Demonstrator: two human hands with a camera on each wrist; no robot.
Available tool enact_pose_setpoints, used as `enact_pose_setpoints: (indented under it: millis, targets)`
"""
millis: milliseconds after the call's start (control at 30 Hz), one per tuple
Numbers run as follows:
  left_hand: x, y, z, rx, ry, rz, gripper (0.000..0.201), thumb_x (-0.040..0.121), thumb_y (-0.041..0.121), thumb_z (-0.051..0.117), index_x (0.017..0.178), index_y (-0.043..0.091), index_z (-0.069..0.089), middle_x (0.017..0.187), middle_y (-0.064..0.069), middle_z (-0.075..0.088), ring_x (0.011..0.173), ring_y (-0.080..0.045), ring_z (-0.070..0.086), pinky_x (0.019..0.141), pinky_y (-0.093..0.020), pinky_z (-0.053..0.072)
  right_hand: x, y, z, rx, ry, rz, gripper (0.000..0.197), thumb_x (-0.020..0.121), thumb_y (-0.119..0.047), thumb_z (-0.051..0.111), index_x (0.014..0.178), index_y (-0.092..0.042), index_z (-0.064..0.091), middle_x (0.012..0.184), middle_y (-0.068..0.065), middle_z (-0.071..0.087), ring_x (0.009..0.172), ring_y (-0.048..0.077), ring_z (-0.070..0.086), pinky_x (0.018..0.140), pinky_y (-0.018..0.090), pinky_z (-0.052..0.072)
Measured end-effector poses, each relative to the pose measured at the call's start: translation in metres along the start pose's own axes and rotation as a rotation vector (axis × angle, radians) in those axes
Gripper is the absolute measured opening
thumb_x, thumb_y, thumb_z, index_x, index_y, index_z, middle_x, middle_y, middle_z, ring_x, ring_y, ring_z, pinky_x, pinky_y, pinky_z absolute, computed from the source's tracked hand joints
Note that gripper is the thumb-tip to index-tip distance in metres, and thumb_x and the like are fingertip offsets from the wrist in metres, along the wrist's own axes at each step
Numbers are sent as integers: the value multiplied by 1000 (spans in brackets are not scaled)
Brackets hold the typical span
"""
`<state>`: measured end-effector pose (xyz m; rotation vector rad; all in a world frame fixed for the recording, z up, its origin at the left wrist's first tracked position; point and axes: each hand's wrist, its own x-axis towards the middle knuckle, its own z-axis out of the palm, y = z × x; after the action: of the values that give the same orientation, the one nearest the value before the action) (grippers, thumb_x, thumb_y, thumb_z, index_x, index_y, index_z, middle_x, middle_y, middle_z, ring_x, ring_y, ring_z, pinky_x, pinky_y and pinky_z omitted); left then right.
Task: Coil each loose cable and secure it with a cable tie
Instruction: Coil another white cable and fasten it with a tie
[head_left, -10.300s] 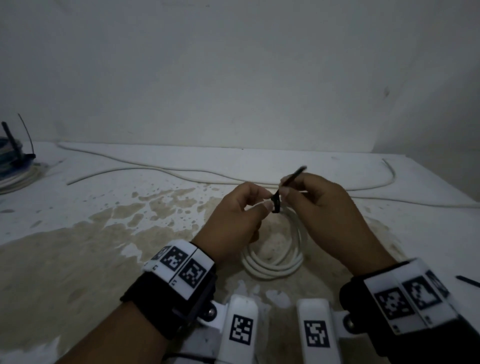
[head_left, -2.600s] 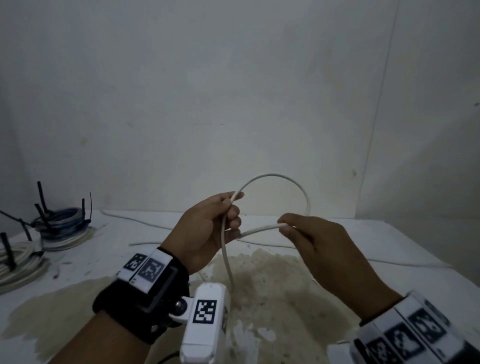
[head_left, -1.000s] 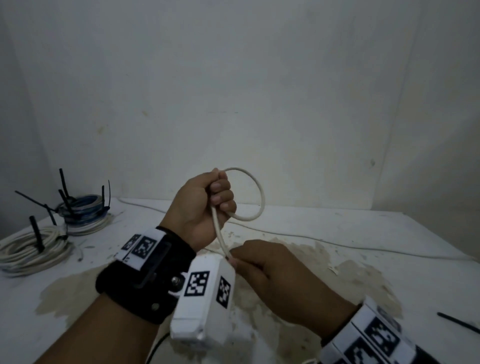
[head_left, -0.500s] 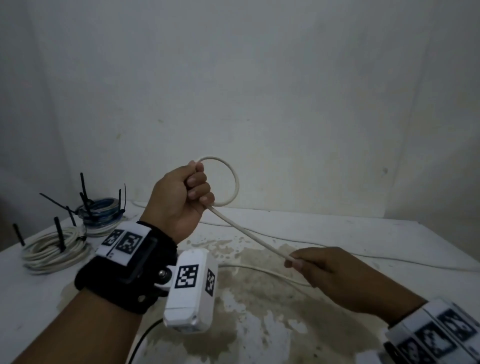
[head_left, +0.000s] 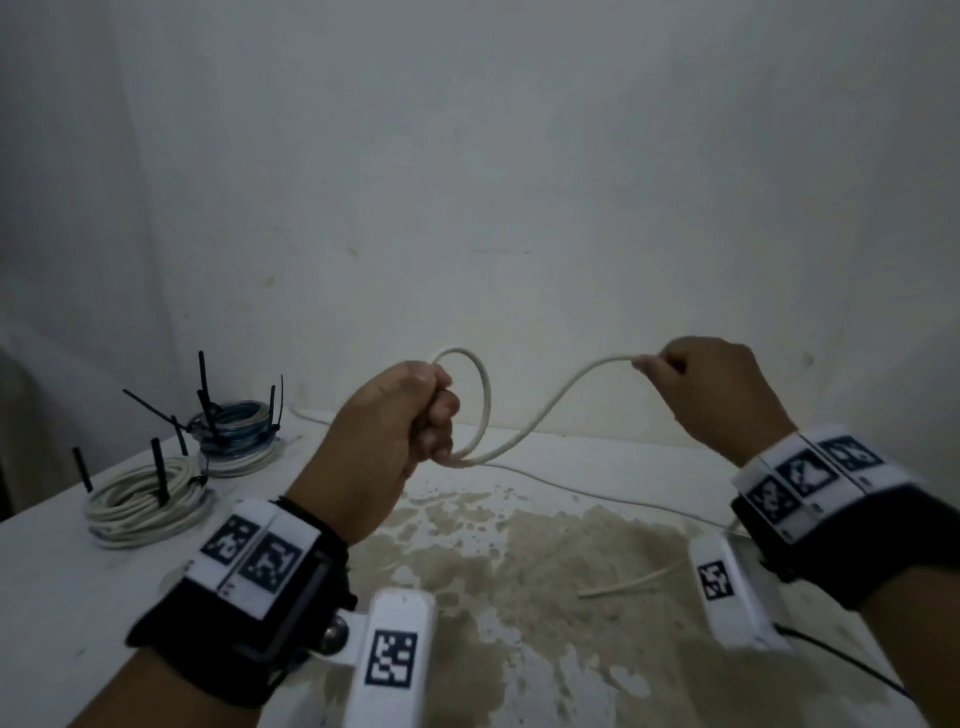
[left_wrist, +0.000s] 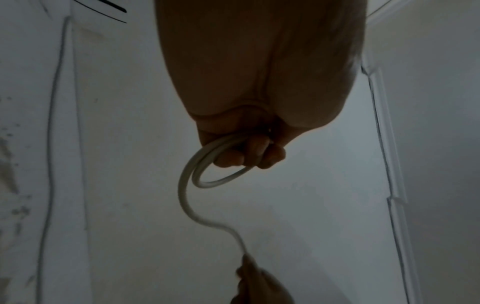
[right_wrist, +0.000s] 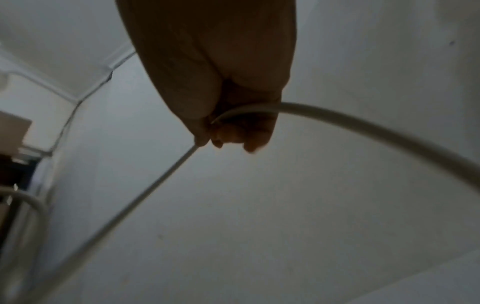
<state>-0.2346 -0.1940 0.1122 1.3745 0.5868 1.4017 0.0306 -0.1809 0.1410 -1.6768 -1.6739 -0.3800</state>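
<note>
A white cable (head_left: 550, 402) is held up above the table between both hands. My left hand (head_left: 400, 421) grips a small loop of it (head_left: 480, 395) in a fist; the left wrist view shows the loop (left_wrist: 205, 170) coming out below the curled fingers. My right hand (head_left: 696, 384), raised at the right, pinches the cable further along; in the right wrist view the cable (right_wrist: 350, 127) passes through its curled fingers. The rest of the cable (head_left: 587, 491) trails over the table toward the right. A short loose end (head_left: 623, 584) lies near the right wrist.
Two tied coils stand at the table's back left: a white coil (head_left: 145, 501) and a blue and white coil (head_left: 236, 434), each with black cable ties sticking up. The white table (head_left: 62, 587) has a large brown stain in the middle. White walls close behind and right.
My right hand has risen from low near the table to up at the right, drawing the cable into an arc. The left hand keeps the small loop and sits lower in view.
</note>
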Motion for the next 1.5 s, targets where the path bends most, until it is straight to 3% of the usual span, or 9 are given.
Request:
enact_pose_setpoints:
  millis: [133,267,367,700,967,1100,1200,1333,1500]
  targets:
    - [-3,-21,4,117,28,-9,25,101,15,33,93,6,55,57,4,43,52,-12,37,56,-27,39,9,-44,5,345,69,124,41,94,-31,53,72,3,60,61,10,55,55,21,47,52,28,35]
    - [-3,-37,10,127,59,-40,27,102,13,31,88,7,53,59,3,43,56,-14,37,56,-25,37,4,-83,9,899,-145,384,28,96,-22,48,75,-7,58,56,3,42,46,16,37,43,23,30]
    - [-3,-46,15,72,53,-81,25,101,12,31,84,9,49,61,3,48,57,-14,39,58,-26,39,-8,-99,9,1198,-280,401,21,96,-9,43,78,-9,54,55,1,41,40,11,33,38,21,28]
    - [4,-49,32,-286,111,-163,38,101,35,31,83,9,53,58,0,36,53,-12,31,57,-27,27,-52,-98,28,1046,-429,181,23,97,-21,47,80,-21,62,52,-9,47,42,4,39,47,21,29]
    - [1,-55,13,252,3,91,31,86,33,37,69,8,42,58,2,30,57,-15,25,58,-31,24,-30,-74,5,1098,-646,608,25,95,-24,38,89,-7,55,44,-1,36,32,12,23,37,17,25]
    - [1,-51,4,366,-27,184,36,88,33,37,63,8,41,59,-2,31,56,-15,27,57,-29,25,-18,-61,2,792,-748,440,34,99,-30,43,85,-5,61,47,-3,34,38,11,25,41,22,22]
    - [3,-44,-2,400,-47,233,34,90,31,37,63,14,48,58,2,33,53,-8,29,53,-15,29,-11,-61,1,324,-663,149,29,97,-25,48,83,-7,66,59,0,53,47,13,43,44,22,35]
    - [6,-39,-1,475,-91,304,35,93,31,35,73,7,49,58,12,42,56,-2,37,61,-9,35,1,-67,9,-39,-246,-135,28,98,-25,46,89,-8,66,73,4,59,60,15,49,48,23,31]
    - [8,-45,7,555,-117,314,33,91,49,36,75,22,48,72,-6,44,71,-26,42,71,-45,42,9,-90,18,193,38,-121,28,98,-24,48,84,-6,64,72,8,63,61,22,60,57,33,50]
